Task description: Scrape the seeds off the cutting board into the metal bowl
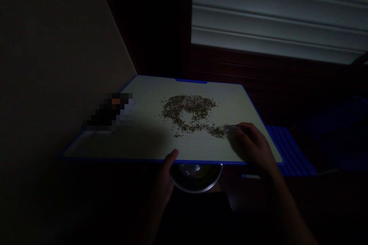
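Note:
A pale table top with a blue rim (143,145) carries a scattered heap of small greenish grains (189,113). My right hand (254,143) rests on the table at the right end of the heap, fingers curled round a small pale thing that is blurred. My left hand (165,178) grips the rim of a round metal bowl (198,180) held just under the table's near edge, thumb up against the edge. A few grains lie in the bowl.
A blurred dark object (110,115) sits at the table's left side. A beige wall stands at the left, a dark wooden panel and a lit blind behind. Something blue and ribbed (287,149) lies to the right of the table. The room is very dim.

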{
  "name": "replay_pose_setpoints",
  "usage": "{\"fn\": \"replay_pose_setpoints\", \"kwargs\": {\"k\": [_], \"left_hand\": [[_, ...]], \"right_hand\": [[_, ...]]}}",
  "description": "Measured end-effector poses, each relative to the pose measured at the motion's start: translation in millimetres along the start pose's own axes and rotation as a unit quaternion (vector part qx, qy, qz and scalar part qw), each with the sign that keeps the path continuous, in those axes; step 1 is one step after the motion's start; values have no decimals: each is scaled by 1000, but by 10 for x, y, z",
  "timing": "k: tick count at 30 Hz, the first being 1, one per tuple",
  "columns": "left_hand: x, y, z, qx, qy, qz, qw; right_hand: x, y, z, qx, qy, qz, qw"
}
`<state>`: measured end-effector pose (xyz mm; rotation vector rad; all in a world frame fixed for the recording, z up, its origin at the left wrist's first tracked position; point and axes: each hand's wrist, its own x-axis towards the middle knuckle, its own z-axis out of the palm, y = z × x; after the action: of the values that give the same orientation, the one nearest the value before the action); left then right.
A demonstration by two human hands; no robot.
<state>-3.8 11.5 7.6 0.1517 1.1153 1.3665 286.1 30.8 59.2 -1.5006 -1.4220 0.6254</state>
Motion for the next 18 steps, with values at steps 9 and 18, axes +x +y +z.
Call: {"fn": "replay_pose_setpoints", "kwargs": {"k": [9, 18], "left_hand": [[33, -13, -18, 28, 25, -30, 999], [71, 8, -414, 118, -11, 53, 992]], "right_hand": [[-25, -35, -5, 10, 18, 9, 1000], [-34, -25, -13, -7, 1, 15, 1000]]}}
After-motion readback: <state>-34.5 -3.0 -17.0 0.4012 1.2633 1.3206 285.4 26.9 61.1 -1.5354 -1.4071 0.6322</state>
